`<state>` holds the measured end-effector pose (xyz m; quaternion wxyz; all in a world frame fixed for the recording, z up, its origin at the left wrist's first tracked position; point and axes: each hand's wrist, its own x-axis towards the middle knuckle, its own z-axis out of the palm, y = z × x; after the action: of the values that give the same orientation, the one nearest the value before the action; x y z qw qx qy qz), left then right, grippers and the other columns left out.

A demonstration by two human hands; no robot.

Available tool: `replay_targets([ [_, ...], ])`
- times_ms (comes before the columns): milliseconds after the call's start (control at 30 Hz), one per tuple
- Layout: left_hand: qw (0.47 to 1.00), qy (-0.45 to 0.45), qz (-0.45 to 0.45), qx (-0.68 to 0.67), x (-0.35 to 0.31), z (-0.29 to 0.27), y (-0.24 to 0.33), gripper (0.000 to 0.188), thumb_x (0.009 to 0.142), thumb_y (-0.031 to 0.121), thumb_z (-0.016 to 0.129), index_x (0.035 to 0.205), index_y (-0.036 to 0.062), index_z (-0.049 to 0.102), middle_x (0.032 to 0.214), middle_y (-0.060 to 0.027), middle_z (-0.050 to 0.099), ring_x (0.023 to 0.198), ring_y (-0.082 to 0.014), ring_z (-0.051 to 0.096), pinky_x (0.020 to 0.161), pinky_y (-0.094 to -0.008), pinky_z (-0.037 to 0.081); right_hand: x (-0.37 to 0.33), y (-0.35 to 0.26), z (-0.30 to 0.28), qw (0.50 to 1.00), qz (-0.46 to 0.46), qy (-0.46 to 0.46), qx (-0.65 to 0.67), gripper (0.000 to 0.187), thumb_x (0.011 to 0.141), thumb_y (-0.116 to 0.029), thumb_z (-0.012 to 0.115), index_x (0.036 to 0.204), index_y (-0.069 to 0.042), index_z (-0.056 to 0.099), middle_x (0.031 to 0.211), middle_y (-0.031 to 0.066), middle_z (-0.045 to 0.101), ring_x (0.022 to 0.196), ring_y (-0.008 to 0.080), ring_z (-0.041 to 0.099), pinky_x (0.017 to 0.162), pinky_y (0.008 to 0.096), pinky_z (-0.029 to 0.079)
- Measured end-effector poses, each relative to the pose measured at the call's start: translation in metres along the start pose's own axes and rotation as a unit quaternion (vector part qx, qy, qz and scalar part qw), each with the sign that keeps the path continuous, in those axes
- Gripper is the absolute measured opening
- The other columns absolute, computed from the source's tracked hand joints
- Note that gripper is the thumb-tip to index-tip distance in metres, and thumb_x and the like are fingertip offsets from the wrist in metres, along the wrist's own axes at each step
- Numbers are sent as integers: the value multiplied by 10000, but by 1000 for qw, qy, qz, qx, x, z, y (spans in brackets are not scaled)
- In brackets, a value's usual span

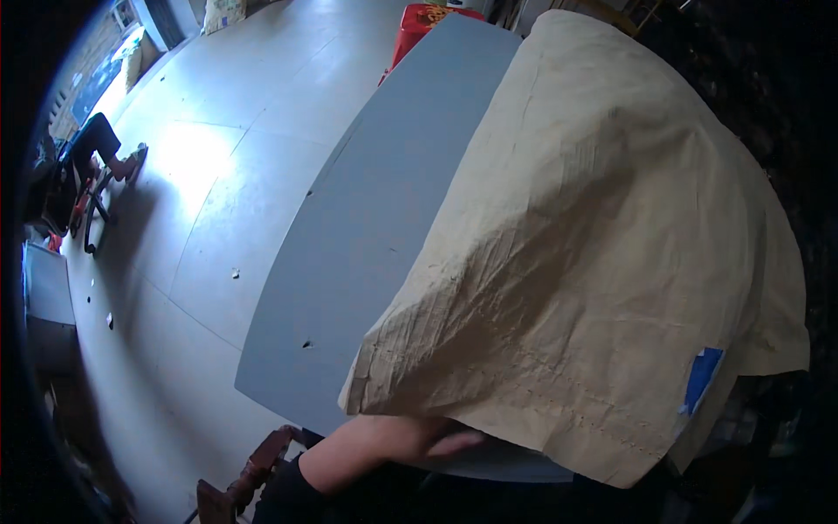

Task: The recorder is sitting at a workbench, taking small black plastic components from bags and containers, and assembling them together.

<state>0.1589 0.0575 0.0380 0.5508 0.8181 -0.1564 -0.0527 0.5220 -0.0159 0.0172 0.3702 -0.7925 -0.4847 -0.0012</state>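
Observation:
A large tan sack [594,244] of creased cloth or heavy paper spreads over the right part of a grey tabletop [375,183]. Its middle bulges upward, and a stitched seam runs along its near edge. Near its lower right corner is a blue patch [701,381]. From the lower edge, my left forearm [367,445], bare below a dark sleeve, reaches under the sack's near edge. The sack covers my left hand, so its fingers cannot be seen. No part of my right hand can be made out.
A red container [417,33] stands beyond the table's far end. At the left, a person's leg [109,148] shows by a dark chair [87,205] on the pale tiled floor [209,210]. A reddish-brown wooden piece [262,463] rises near my left elbow.

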Motion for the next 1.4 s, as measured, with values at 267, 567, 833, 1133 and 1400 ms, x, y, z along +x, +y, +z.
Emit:
replay_targets([
  [267,985,167,-25,32,10,21,-11,432,787,316,564,1168,117,520,1199,-166,459,1148,-340,396,968,-428,302,-56,-63,-7,997,63,-5,-41,521,830,-339,521,1268,-81,407,1245,132,461,1131,269,449,957,371,341],
  [567,908,56,86,405,-16,56,3,329,758,237,557,1069,130,574,791,-45,600,640,-238,596,535,-342,473,-165,-147,7,984,166,9,-60,544,817,-369,531,1265,-85,413,1243,129,466,1129,268,454,950,369,347],
  [833,923,75,139,350,-57,99,22,291,789,216,576,1063,118,566,693,-38,564,577,-214,582,492,-323,461,-221,-193,28,978,191,-21,-85,681,725,-427,608,1295,-135,375,1304,193,372,1179,364,369,970,410,317],
  [1133,963,110,67,237,-65,114,28,290,807,176,563,1093,127,559,829,-97,593,663,-285,594,545,-362,483,-220,-216,-22,969,212,-117,38,774,746,-493,595,1330,-70,317,1357,144,341,1247,251,323,1015,324,258],
  [1400,970,175,53,159,-87,119,22,218,796,47,559,1013,54,584,889,-121,577,743,-289,595,617,-327,481,-298,-297,-34,968,232,10,-95,297,772,-216,621,987,-16,574,1027,119,557,968,176,528,741,292,436],
])
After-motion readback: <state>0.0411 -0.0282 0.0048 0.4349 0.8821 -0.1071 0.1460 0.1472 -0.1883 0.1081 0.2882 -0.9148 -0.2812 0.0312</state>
